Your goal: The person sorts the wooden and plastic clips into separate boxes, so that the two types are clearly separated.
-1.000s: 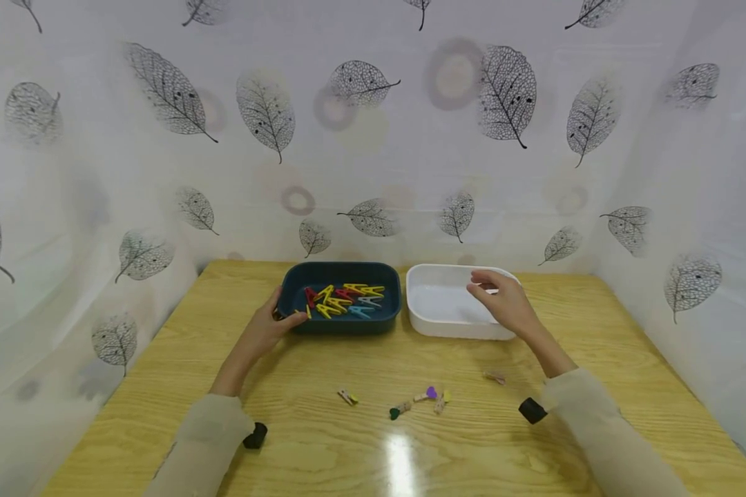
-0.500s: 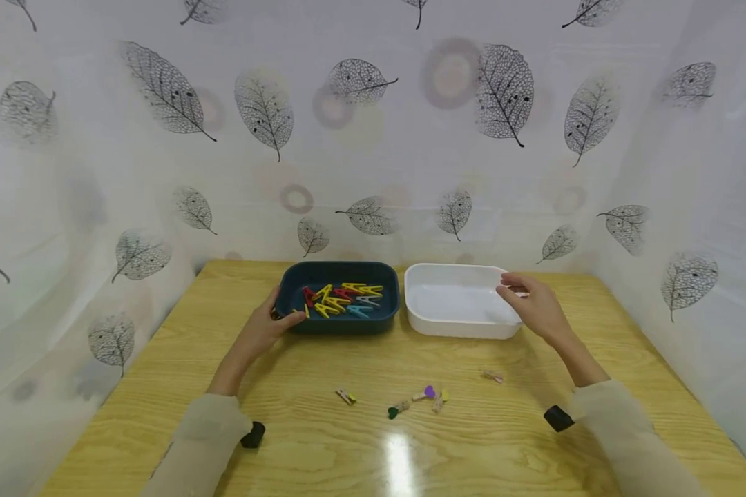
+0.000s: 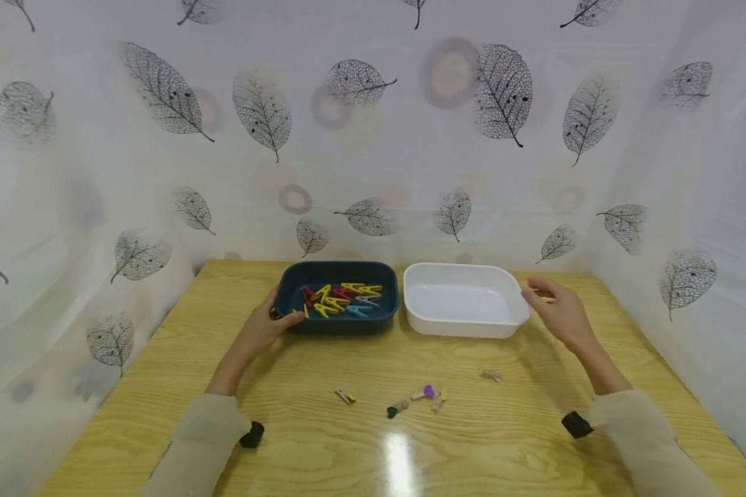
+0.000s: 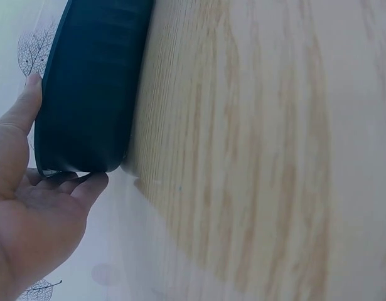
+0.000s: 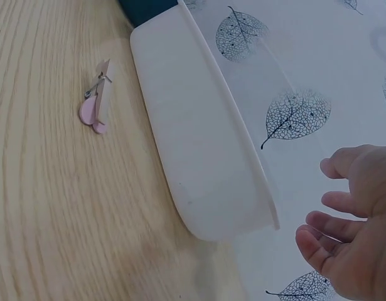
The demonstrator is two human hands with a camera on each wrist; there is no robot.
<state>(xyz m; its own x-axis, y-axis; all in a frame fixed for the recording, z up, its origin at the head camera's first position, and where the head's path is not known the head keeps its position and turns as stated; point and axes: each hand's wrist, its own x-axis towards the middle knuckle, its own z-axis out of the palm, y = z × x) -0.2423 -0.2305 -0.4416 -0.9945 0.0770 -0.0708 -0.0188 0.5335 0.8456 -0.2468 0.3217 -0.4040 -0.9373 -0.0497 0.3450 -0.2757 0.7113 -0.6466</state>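
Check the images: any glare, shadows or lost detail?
Head view: a glare streak at bottom centre on the table, soft shadow beside the right forearm; left wrist view: the dark tray shows little surface detail; right wrist view: the side of the white tray looks pale and flat.

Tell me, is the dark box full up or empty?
In between: in the head view, red, yellow, blue and gray clothespins lie in the dark box, with bare space around them and well below the rim.
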